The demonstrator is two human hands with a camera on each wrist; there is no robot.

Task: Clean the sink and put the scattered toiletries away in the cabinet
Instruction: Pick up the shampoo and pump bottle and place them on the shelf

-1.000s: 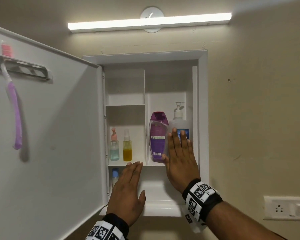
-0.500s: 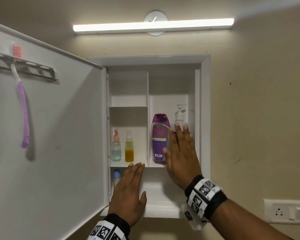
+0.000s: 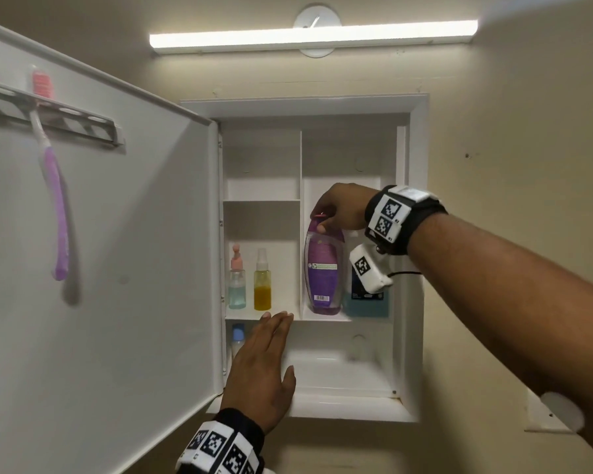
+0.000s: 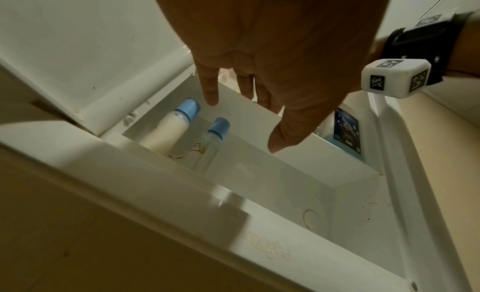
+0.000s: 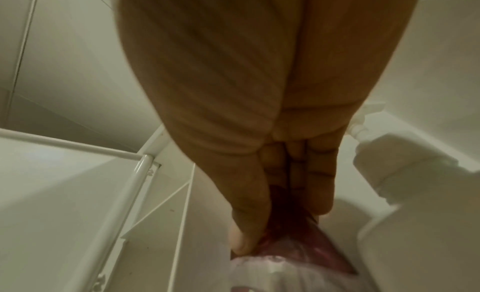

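The white wall cabinet (image 3: 415, 234) hangs open. A tall purple bottle (image 3: 323, 268) (image 5: 285, 261) stands on the middle shelf, in the right compartment. From above, my right hand (image 3: 322, 220) (image 5: 281, 224) grips its cap between thumb and fingers. Right of it stands a clear pump bottle (image 3: 367, 302) (image 5: 405, 173) with a blue label, partly hidden by my wrist camera. My left hand (image 3: 271, 336) (image 4: 259, 103) is flat and holds nothing, its fingertips at the middle shelf's front edge.
A pink-capped bottle (image 3: 237, 285) and a yellow spray bottle (image 3: 262, 285) share the left compartment. Two blue-capped bottles (image 4: 171, 130) (image 4: 207, 144) stand on the bottom shelf. The open door (image 3: 117, 268) carries a purple toothbrush (image 3: 57, 206) in a rack. A wall socket (image 3: 545, 419) sits lower right.
My right hand has left the front of the pump bottle, risen, and taken hold of the purple bottle's cap from above. The left hand has barely moved.
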